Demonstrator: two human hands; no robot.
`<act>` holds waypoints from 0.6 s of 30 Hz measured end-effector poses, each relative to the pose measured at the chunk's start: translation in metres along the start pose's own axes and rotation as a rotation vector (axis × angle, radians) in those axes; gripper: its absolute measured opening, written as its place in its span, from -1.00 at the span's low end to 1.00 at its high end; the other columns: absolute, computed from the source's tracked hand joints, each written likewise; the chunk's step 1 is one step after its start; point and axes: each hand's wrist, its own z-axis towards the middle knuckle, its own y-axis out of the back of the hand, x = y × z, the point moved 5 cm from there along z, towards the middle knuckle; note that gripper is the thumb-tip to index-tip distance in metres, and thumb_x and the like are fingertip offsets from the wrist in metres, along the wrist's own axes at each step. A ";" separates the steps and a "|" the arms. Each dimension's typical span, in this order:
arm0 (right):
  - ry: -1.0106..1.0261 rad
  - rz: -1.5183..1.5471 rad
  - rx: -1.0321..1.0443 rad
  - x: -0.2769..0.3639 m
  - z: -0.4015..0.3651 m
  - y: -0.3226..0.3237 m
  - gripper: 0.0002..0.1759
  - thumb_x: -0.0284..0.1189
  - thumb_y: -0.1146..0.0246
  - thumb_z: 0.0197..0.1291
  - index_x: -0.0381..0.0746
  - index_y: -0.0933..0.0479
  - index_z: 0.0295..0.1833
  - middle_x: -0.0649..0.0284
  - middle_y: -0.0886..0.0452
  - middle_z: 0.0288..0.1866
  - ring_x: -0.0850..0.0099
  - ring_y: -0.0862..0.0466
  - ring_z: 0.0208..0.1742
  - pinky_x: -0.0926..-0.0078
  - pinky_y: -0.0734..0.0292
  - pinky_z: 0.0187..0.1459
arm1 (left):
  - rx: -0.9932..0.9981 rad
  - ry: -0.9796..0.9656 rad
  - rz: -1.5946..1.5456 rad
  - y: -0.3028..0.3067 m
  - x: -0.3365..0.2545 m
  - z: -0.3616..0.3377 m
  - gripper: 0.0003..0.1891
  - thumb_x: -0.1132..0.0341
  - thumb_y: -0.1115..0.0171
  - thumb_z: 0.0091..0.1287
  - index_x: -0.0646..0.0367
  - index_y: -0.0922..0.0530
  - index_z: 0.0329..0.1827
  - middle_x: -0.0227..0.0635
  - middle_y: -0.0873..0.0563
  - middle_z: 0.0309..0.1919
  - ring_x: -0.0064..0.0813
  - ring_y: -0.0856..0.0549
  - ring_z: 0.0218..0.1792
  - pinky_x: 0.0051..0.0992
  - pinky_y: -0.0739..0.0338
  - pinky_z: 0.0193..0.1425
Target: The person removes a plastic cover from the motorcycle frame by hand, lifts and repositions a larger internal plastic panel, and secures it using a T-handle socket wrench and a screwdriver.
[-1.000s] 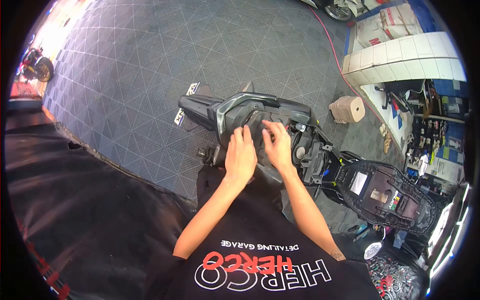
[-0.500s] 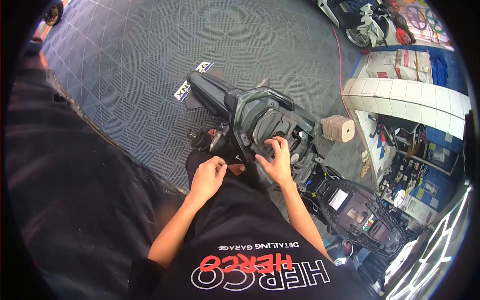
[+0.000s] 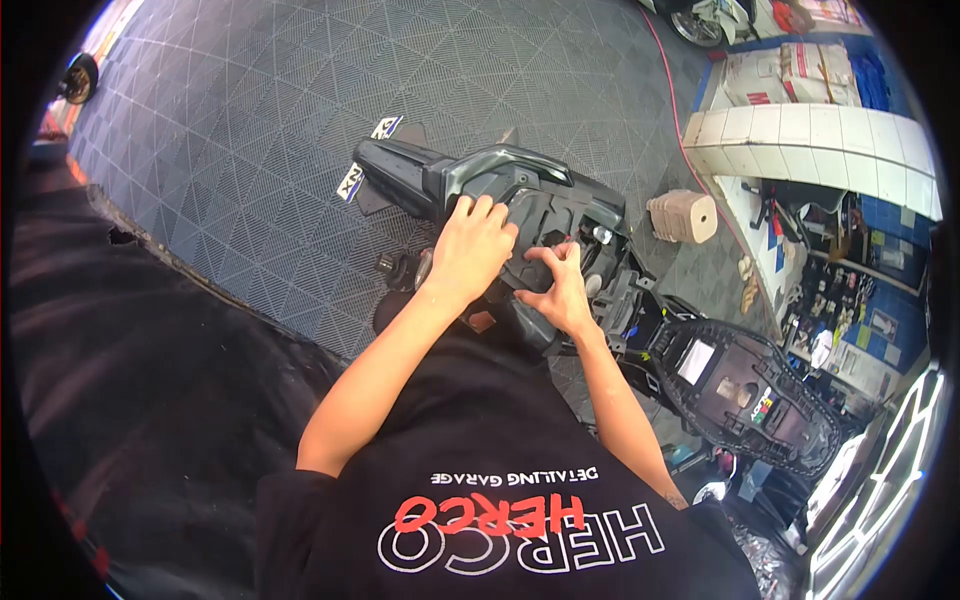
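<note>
Below me is the rear of a dark scooter (image 3: 590, 200), its under-seat compartment uncovered. My left hand (image 3: 470, 250) lies over the compartment's near edge, fingers bent and drawn together; the fingertips point down, and anything between them is hidden. Just right of it, my right hand (image 3: 560, 298) hovers at the compartment, thumb and fingers curved apart with a gap between them and nothing visible inside. A round metallic cap (image 3: 602, 235) shows past the right fingers. The seat (image 3: 740, 390) is tipped open on the right, underside up, with a white label and a coloured sticker.
A beige stool-like block (image 3: 683, 217) stands on the grey tiled floor (image 3: 270, 180) beyond the scooter. A white-tiled counter (image 3: 800, 140) carries wrapped packages (image 3: 790, 75). Black sheeting (image 3: 150, 400) covers something on my left. A pink hose (image 3: 672, 80) runs along the floor.
My left hand has moved up and right from beside my lap to the compartment edge. The right hand stays near the compartment, still curved. The view has shifted slightly.
</note>
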 end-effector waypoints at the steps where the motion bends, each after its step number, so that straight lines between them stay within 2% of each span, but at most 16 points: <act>1: 0.008 -0.011 -0.005 0.003 -0.001 0.000 -0.24 -0.46 -0.71 -0.20 -0.09 -0.64 0.24 0.07 -0.32 0.10 0.05 -0.47 0.19 0.16 -0.49 0.31 | 0.042 0.002 0.031 -0.006 0.001 0.005 -0.64 0.15 -0.59 0.17 0.08 -0.79 0.00 -0.36 -0.76 -0.08 -0.32 -0.66 0.14 -0.22 -0.43 0.30; 4: 0.034 -0.052 -0.007 0.014 -0.002 0.005 -0.32 -0.52 -0.69 -0.17 -0.11 -0.70 0.19 0.03 -0.30 0.14 0.03 -0.48 0.22 0.15 -0.53 0.29 | 0.161 0.016 0.086 -0.014 0.000 0.012 -0.53 0.07 -0.65 0.14 0.10 -0.78 0.06 -0.32 -0.78 0.00 -0.30 -0.70 0.18 -0.18 -0.41 0.33; 8: 0.059 -0.105 0.010 0.029 -0.004 0.013 -0.39 -0.57 -0.65 -0.13 -0.11 -0.75 0.16 -0.02 -0.34 0.19 -0.03 -0.51 0.31 0.10 -0.57 0.32 | 0.233 0.019 0.073 -0.017 0.001 0.015 -0.52 0.06 -0.65 0.14 0.10 -0.78 0.05 -0.32 -0.77 0.02 -0.30 -0.70 0.18 -0.19 -0.41 0.34; 11: 0.133 -0.128 -0.028 0.034 -0.007 0.013 -0.43 -0.62 -0.59 -0.12 -0.17 -0.76 0.13 -0.10 -0.43 0.25 -0.09 -0.53 0.32 0.07 -0.59 0.27 | 0.231 0.008 0.096 -0.017 0.001 0.016 -0.52 0.05 -0.65 0.15 0.09 -0.78 0.05 -0.32 -0.77 0.02 -0.31 -0.71 0.16 -0.20 -0.41 0.34; 14: 0.162 -0.099 -0.061 0.039 -0.011 0.015 -0.49 -0.66 -0.54 -0.09 -0.20 -0.77 0.09 -0.13 -0.44 0.29 -0.11 -0.54 0.36 0.06 -0.61 0.29 | 0.206 -0.005 0.104 -0.016 0.000 0.016 -0.52 0.04 -0.65 0.15 0.09 -0.77 0.05 -0.33 -0.76 0.01 -0.32 -0.71 0.14 -0.20 -0.41 0.31; 18: 0.106 -0.044 -0.089 0.034 -0.015 0.011 -0.36 -0.66 -0.55 -0.06 -0.17 -0.68 0.24 -0.12 -0.41 0.34 -0.12 -0.54 0.37 0.08 -0.60 0.33 | 0.208 -0.034 0.126 -0.016 0.000 0.015 -0.53 0.03 -0.64 0.15 0.09 -0.76 0.04 -0.35 -0.75 -0.01 -0.33 -0.71 0.13 -0.20 -0.42 0.27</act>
